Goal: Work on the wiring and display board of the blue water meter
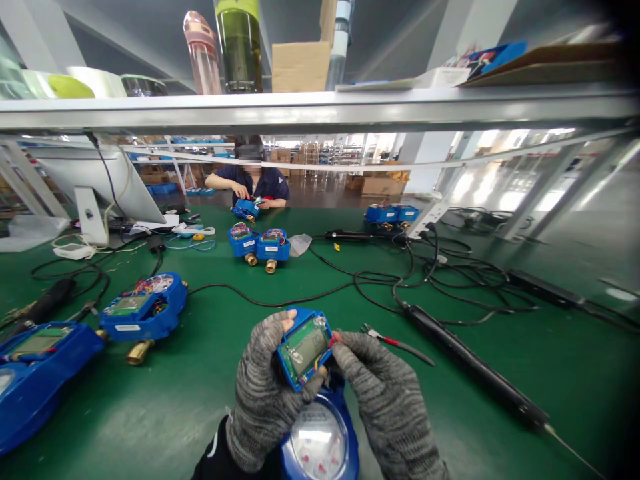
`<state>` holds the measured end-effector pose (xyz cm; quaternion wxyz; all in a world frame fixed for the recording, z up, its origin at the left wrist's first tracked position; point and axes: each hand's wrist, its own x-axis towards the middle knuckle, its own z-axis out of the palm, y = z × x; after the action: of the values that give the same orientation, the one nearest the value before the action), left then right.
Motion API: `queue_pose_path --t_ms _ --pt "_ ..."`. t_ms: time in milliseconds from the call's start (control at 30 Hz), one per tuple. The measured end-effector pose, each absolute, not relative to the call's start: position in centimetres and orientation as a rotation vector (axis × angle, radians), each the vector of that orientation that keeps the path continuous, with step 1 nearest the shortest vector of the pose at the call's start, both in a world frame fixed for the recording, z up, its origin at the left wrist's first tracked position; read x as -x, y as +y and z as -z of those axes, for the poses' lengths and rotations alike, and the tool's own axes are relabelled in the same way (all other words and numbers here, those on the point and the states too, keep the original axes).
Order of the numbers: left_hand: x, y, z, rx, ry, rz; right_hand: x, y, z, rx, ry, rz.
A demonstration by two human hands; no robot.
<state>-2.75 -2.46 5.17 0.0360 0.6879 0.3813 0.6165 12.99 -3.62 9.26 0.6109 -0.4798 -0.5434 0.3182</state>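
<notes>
Fingers of left hand (263,387) and right hand (387,393) pinch display module (305,347), half hiding meter body (320,440).

bright, even indoor light, coming mostly from the far windows (505,190) at right, blown out to white. soft sheen on the green table (200,373), faint shadows only. glare spot on the clear meter dome (320,443) at bottom. strong wide-angle bend: shelf (320,110) bowed, posts leaning outward. dark vignette in the right corners. centre sharp, gloves (265,393) crisp; left-edge blue meter (30,373) smeared and stretched. bottles (240,43) on top dim against grey ceiling. face of far person (250,177) blurred out.
</notes>
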Motion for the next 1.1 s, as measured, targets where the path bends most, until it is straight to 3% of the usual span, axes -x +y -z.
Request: queue_pose_path --t_ms 167,400,1100 --pt "2.7 -2.4 -5.6 -2.215 1.152 -1.919 -14.2 -3.0 -9.2 1.19 -1.303 -0.781" --pt "2.9 -2.4 -5.4 -2.308 1.18 -1.836 -14.9 -2.1 -9.7 1.036 -1.302 -1.195" --pt "3.4 -1.8 -5.5 -2.245 1.008 -1.785 -16.7 -1.9 -10.5 0.916 -1.51 -1.583"
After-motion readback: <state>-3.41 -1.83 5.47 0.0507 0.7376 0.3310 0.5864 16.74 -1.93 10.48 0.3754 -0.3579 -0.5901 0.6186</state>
